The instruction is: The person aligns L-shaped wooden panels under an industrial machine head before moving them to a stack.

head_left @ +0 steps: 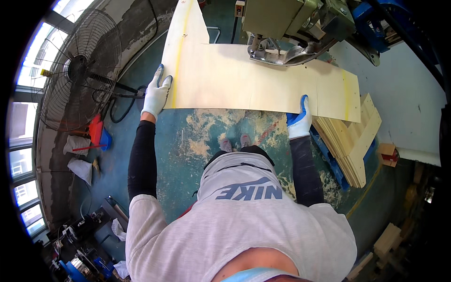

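The board (225,82) lies partly beneath the machine (272,21). Your right hand (299,121) grips its near edge; your left hand (155,96) touches its left edge, grip unclear. Likely stiff, unwieldy: hold both ends.

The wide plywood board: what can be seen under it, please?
Past the near edge of the plywood board, green floor with scattered sawdust shows; near its right end, a stack of cut boards is partly hidden. What lies directly beneath is covered.
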The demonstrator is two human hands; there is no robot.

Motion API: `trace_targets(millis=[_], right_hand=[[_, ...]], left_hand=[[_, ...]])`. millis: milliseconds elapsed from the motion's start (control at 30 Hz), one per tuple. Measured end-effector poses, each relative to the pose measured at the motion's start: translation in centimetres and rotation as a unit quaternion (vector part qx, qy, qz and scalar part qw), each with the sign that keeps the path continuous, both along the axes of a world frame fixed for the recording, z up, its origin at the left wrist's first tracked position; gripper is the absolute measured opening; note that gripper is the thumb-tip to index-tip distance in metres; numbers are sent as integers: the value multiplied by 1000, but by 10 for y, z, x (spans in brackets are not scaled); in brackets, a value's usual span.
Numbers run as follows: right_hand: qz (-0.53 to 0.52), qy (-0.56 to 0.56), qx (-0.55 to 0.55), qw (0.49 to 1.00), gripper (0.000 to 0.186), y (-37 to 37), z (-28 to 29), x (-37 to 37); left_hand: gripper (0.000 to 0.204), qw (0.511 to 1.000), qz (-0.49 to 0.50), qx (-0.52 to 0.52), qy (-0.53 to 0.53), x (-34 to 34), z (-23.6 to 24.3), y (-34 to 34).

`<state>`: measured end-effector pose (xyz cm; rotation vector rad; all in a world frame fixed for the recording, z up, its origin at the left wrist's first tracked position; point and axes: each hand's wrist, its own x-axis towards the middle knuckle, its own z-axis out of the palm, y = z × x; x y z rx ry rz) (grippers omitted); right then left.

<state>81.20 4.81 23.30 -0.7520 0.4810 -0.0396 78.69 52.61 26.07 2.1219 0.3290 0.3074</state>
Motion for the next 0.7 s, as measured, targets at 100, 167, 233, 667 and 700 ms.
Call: trace_targets(millis=[100,167,233,667,700], right_hand=[[-25,-13,16,999,42,2,-8,-16],[-12,13,21,1000,41,-2,-11,-17],[0,19,17,1000,40,-1,-10,-17],[-4,53,19,998,40,-2,-5,-11],[-5,57,20,998,40,-11,-7,-13]], left_hand=[[60,998,-8,46,38,2,2,-4],[59,999,-16,19,34,9,7,-5],[60,998,-4,-5,60,3,7,-2],[58,996,-33,32,71,9,10,6],[58,998,-35,25,44,10,10,5]])
